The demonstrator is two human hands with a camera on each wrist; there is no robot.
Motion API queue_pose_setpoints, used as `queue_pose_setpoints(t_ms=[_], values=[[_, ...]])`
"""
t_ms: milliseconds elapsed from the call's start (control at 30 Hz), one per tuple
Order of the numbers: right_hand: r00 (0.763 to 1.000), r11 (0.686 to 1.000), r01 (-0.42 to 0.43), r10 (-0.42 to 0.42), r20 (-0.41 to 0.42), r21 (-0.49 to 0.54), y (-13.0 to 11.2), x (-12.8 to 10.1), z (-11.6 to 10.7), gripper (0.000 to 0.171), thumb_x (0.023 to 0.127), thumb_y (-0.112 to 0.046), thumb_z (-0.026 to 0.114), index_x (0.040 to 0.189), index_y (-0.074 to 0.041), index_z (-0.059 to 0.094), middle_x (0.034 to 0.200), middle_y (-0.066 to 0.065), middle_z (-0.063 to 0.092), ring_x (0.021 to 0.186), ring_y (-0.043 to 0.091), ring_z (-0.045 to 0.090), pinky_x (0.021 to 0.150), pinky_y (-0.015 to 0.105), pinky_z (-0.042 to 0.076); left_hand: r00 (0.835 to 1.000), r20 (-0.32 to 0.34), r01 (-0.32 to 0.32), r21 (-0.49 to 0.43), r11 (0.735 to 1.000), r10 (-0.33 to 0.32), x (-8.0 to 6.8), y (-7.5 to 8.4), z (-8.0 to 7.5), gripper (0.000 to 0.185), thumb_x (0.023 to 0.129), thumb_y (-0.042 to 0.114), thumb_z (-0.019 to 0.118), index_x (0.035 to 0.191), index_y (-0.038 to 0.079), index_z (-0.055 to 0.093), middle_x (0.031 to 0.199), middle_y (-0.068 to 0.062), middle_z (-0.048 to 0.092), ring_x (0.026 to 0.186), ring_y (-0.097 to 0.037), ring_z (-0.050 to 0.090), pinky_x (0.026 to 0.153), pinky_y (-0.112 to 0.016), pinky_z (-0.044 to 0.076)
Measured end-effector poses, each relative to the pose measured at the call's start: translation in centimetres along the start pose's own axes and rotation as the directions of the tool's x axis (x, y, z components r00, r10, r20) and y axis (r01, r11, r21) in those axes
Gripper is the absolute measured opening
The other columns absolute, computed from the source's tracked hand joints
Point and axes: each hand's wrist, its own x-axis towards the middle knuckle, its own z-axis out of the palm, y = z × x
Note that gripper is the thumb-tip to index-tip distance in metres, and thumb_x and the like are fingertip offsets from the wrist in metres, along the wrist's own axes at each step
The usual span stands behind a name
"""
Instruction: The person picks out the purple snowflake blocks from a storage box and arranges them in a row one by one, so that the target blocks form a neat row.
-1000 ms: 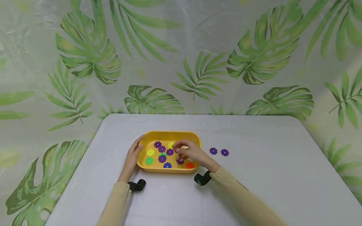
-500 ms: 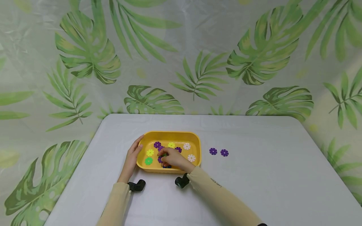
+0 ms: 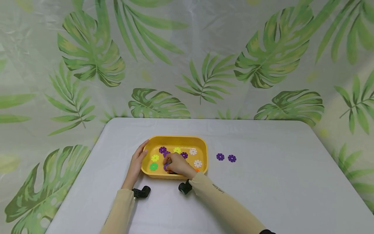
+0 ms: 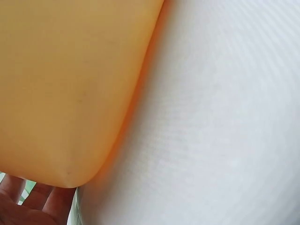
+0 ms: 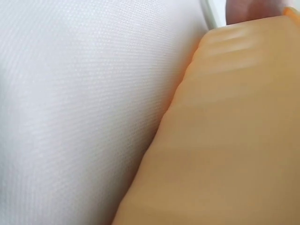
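My left hand [image 3: 137, 162] grips the left end of the yellow tray [image 3: 175, 177], thumb at the rim. My right hand [image 3: 179, 164] reaches in over the tray's near edge, fingers bent down at a purple disc [image 3: 165, 167], which peeks out just beside my fingertips; whether I pinch it, I cannot tell. A green disc [image 3: 153, 166] lies toward the near left corner, and a pair of purple discs [image 3: 220, 157] rests on the worktop [image 3: 277, 178], beyond the tray's right edge.

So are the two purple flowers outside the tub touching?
Apart. The head view shows white table between the purple flower nearer the tub and the farther one.
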Motion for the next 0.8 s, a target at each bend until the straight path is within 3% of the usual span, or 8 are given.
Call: queue_pose_setpoints(t_ms=[200,400,667,800], values=[[1.0,0.998,-0.022,0.023,-0.014,0.052,0.1,0.0,0.0,0.011,0.086,0.006,0.061,0.085,-0.005,0.059,0.059,0.003,0.05,0.049,0.013,0.05,0.044,0.019,0.042,1.0,-0.001,-0.003,-0.004,1.0,0.003,0.1,0.0,0.1,0.045,0.105,0.014,0.035,0.149,0.006,0.032,0.155,-0.009,0.026,0.143,-0.022,0.017,0.116,-0.037,0.015],[0.999,0.982,-0.006,0.0,0.032,0.188,0.2,-0.3,-0.9,0.008,0.089,-0.003,0.062,0.097,-0.002,0.06,0.067,0.005,0.058,0.055,0.015,0.051,0.05,0.022,0.044,1.0,0.002,-0.006,-0.008,1.0,0.006,0.1,0.0,0.1,0.045,0.105,0.014,0.035,0.149,0.006,0.032,0.154,-0.01,0.026,0.143,-0.022,0.017,0.116,-0.038,0.015],[0.998,0.949,0.058,-0.066,0.015,0.31,0.5,-2.4,-5.1,0.016,0.092,-0.006,0.06,0.105,0.003,0.061,0.076,0.008,0.057,0.058,0.015,0.054,0.059,0.029,0.054,1.0,0.001,-0.01,-0.012,1.0,0.01,0.0,-0.1,0.0,0.045,0.105,0.015,0.036,0.149,0.007,0.032,0.154,-0.009,0.027,0.142,-0.021,0.018,0.116,-0.037,0.015],[0.999,0.942,0.05,-0.04,-0.036,0.331,1.4,-3.8,-8.1,0.018,0.094,-0.006,0.058,0.108,0.005,0.059,0.088,0.009,0.058,0.065,0.015,0.055,0.066,0.029,0.055,1.0,0.004,-0.009,-0.019,1.0,0.009,0.0,-0.2,0.0,0.045,0.105,0.014,0.036,0.149,0.006,0.032,0.154,-0.009,0.027,0.143,-0.021,0.017,0.116,-0.037,0.015]])
